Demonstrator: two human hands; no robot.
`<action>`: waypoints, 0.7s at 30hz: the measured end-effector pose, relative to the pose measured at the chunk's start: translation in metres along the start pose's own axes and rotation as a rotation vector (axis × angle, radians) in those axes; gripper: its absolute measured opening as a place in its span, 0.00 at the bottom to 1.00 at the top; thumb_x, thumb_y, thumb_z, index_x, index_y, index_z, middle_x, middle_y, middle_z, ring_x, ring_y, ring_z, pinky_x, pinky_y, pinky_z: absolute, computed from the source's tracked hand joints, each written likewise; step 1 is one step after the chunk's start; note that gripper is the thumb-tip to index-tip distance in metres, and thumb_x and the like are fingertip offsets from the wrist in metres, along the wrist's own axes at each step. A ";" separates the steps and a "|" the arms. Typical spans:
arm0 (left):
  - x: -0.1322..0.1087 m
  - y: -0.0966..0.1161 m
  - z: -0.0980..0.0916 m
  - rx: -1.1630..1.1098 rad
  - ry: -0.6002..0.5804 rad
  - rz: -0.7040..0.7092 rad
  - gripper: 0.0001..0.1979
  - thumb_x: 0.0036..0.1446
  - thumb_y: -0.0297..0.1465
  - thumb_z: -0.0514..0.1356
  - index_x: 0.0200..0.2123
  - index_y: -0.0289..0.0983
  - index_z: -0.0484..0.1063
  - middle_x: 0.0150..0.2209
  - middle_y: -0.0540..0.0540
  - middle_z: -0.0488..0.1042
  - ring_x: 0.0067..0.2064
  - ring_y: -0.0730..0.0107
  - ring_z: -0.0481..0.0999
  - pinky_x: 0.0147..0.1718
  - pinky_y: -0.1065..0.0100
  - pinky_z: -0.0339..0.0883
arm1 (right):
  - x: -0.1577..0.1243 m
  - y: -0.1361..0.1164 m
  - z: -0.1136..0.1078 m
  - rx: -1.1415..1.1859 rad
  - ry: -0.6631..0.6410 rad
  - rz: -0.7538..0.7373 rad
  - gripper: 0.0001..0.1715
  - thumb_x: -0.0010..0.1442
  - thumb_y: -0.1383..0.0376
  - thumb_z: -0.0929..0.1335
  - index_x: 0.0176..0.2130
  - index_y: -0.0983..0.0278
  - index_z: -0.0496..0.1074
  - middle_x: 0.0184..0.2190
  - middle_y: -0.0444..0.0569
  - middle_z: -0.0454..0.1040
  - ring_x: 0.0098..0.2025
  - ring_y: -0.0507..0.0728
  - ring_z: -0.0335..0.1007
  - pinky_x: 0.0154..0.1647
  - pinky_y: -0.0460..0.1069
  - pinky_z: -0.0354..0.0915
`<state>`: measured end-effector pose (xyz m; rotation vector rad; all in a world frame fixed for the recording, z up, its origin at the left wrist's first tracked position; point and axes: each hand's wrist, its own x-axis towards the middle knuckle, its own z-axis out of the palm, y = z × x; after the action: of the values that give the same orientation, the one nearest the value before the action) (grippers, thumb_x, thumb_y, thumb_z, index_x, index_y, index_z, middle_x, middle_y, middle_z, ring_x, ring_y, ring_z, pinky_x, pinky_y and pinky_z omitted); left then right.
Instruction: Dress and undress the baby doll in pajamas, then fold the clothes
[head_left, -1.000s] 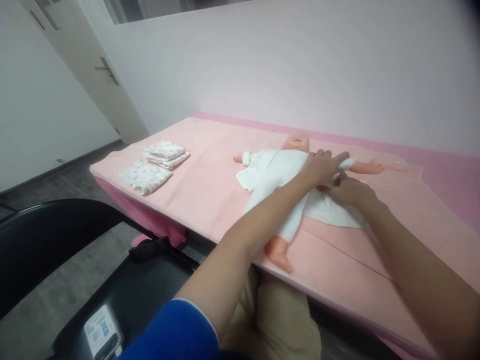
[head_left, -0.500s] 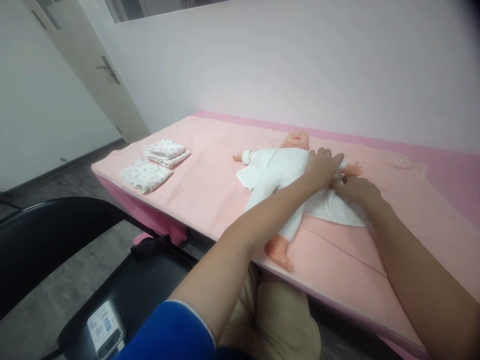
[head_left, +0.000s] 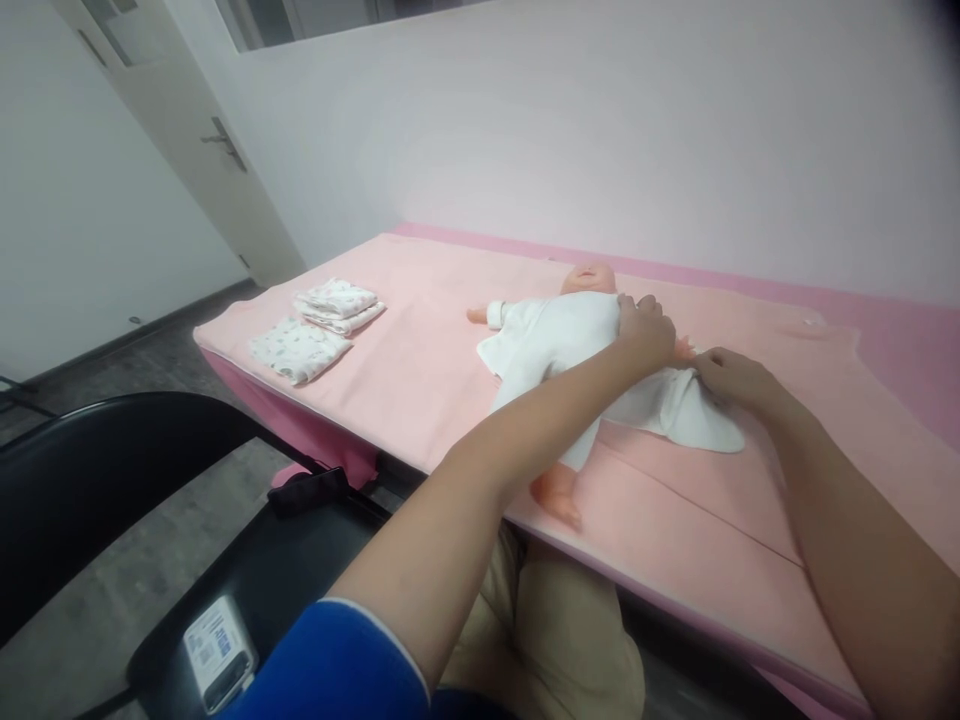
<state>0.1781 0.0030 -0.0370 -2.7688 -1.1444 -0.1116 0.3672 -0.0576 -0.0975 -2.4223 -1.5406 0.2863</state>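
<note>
Your left hand covers the doll's right-side arm and shoulder, so what its fingers press on can't be told. Your forearm crosses the doll's legs, and only one foot shows. Your right hand sinks its fingertips into the white garment, the grip hidden. The bench runs off the right edge. Near left, the label is too small to read.

Soft even light, warped edges
</note>
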 end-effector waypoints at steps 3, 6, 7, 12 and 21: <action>0.002 -0.002 -0.001 0.025 -0.062 0.018 0.27 0.65 0.48 0.60 0.59 0.42 0.81 0.66 0.35 0.74 0.72 0.40 0.60 0.72 0.37 0.50 | 0.002 0.000 0.002 -0.010 -0.023 0.011 0.16 0.73 0.55 0.56 0.40 0.58 0.67 0.45 0.58 0.79 0.41 0.62 0.70 0.42 0.54 0.61; 0.001 -0.003 0.002 -0.009 -0.011 0.045 0.26 0.65 0.46 0.59 0.59 0.39 0.82 0.65 0.33 0.75 0.71 0.40 0.61 0.70 0.39 0.52 | 0.000 -0.004 0.003 -0.034 -0.028 0.021 0.17 0.74 0.54 0.55 0.41 0.58 0.65 0.46 0.59 0.77 0.43 0.64 0.69 0.44 0.55 0.60; 0.001 -0.003 0.004 -0.029 0.013 0.046 0.26 0.65 0.44 0.59 0.59 0.38 0.82 0.64 0.33 0.75 0.70 0.41 0.62 0.69 0.39 0.53 | -0.002 -0.006 0.003 -0.042 -0.028 0.024 0.18 0.74 0.52 0.55 0.40 0.58 0.65 0.45 0.59 0.77 0.43 0.64 0.69 0.44 0.55 0.60; 0.007 0.004 0.016 -0.067 0.068 0.025 0.24 0.66 0.43 0.57 0.56 0.40 0.83 0.59 0.35 0.79 0.67 0.40 0.66 0.67 0.39 0.55 | -0.013 -0.015 0.002 -0.074 -0.010 0.047 0.21 0.74 0.48 0.56 0.40 0.58 0.65 0.45 0.60 0.77 0.42 0.65 0.68 0.43 0.56 0.60; 0.030 0.013 0.014 -0.016 -0.097 0.027 0.19 0.64 0.45 0.60 0.45 0.42 0.86 0.51 0.35 0.82 0.65 0.37 0.67 0.68 0.33 0.50 | -0.028 -0.030 0.003 -0.037 0.086 0.148 0.23 0.73 0.46 0.57 0.45 0.58 0.70 0.44 0.62 0.76 0.43 0.67 0.68 0.43 0.56 0.60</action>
<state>0.2089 0.0167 -0.0490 -2.8313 -1.1318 0.0164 0.3285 -0.0704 -0.0901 -2.5465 -1.3451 0.1803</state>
